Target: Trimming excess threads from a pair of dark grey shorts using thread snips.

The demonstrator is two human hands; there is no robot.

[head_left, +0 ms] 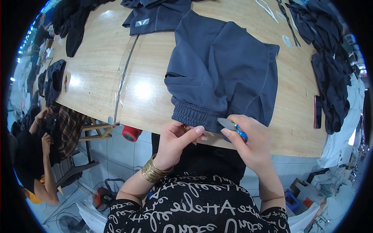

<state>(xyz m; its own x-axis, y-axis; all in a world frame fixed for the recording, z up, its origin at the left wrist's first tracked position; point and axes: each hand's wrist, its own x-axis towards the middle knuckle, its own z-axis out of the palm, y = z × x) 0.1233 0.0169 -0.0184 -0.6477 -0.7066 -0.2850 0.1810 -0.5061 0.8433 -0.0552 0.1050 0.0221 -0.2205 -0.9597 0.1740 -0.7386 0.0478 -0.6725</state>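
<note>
Dark blue-grey shorts point(241, 66) lie spread on the wooden table in front of me, their gathered elastic waistband point(194, 113) toward me at the table's near edge. My left hand point(176, 139) is closed at the waistband's lower edge, thumb on top and the fingers partly hidden under the cloth. My right hand point(250, 141) is closed round small thread snips point(227, 124) with grey blades and a blue handle. The blades point left and lie over the right end of the waistband, close to the fabric; whether they touch it I cannot tell.
Another dark garment point(155, 17) lies at the table's far side. Dark clothes point(330, 73) are heaped along the right edge, beside a phone point(318, 112). At the lower left, a co-worker's hands point(46, 141) handle dark cloth. A red round object point(131, 133) sits below the table edge.
</note>
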